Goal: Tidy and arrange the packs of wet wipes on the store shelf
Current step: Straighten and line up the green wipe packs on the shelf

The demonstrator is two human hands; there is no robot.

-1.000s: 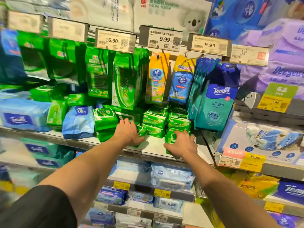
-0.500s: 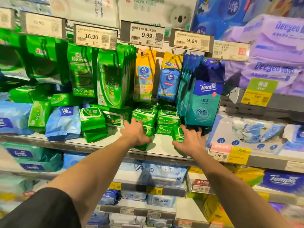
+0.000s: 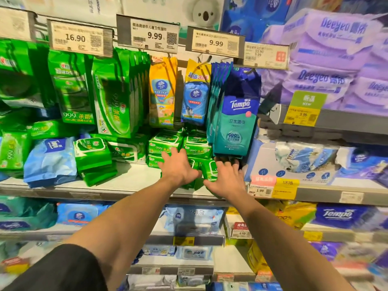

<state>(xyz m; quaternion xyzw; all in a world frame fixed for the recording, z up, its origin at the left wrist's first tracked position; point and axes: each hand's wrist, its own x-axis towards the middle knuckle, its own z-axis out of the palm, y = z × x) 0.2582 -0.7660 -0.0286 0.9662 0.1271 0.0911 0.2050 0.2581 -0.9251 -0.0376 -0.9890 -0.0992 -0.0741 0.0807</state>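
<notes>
**Wet wipes pushed back into line on the middle shelf**

Wet wipes in small green packs sit loose at the front of the shelf, and both arms reach in from below to deal with them. The left hand lies spread, fingers straight, flat against the stacked green packs, apparently to press them square. The right hand is likewise spread, its fingertips reaching under the hanging teal Tempo packs; whether they touch anything there cannot be told. The loose packs lie between the two hands, which suggests they are being herded together, not lifted. Further left, a blue pack and a tilted green stack lie askew, probably next for straightening. Above, large green packs hang from pegs beneath the price tags, so the shelf below stays free for stacks.
</notes>
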